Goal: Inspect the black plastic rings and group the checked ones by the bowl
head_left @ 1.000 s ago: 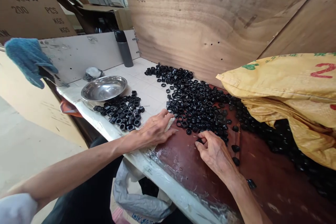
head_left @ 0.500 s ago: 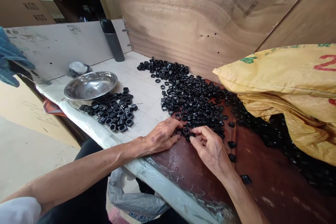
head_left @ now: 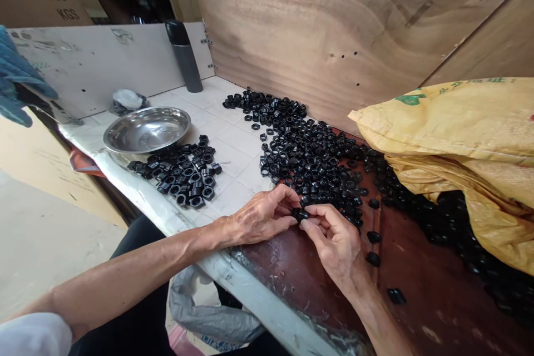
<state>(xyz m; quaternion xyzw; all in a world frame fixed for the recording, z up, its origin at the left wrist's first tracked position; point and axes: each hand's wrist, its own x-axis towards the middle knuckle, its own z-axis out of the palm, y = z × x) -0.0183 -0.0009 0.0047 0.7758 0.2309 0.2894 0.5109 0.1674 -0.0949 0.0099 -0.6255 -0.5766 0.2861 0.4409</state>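
My left hand (head_left: 267, 216) and right hand (head_left: 336, 236) have drawn together beside the ring pile (head_left: 298, 158), pinching a black part (head_left: 301, 214): fitting, I judge.

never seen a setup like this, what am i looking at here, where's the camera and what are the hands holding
There is no machine here: these are a person's bare hands, and every picture comes from one camera worn on their head, looking forward and down. The right hand pinches a small black part; the fingertips of the left hand meet it, but whether they grip too is hard to tell. On the worktop, a large heap of black rings spreads across the middle, with a smaller pile beside a metal bowl. A dark flask stands behind; a yellow sack lies at the right.
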